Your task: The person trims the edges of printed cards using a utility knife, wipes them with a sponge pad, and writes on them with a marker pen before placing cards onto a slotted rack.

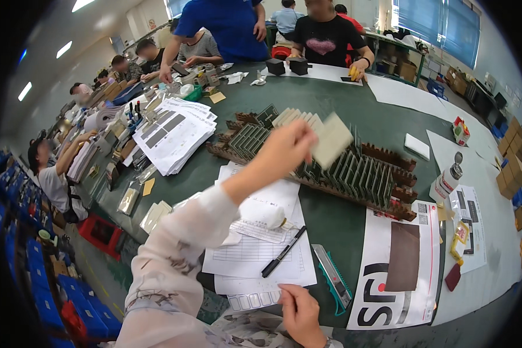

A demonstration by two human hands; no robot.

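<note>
My left hand point(287, 148) reaches over a long brown slotted rack point(403, 209) and pinches a cream square plate point(332, 141), which is blurred by motion and tilted above the rack. Thin dark-edged plates point(359, 177) stand upright in rows in the slots. Several cream plates point(298, 118) stand in the rack just behind my hand. Low at the table's near edge, my right hand point(301, 316) has its fingers curled in, with nothing visible in them. Its fingertips are beside a paper strip point(254, 300) printed with rounded boxes.
Printed sheets point(226, 264) lie before me with a black pen point(284, 251). A green utility knife point(332, 278) and a poster point(362, 307) bearing a brown sheet point(403, 255) are to the right. A white bottle point(446, 181) stands farther right. People work across the table.
</note>
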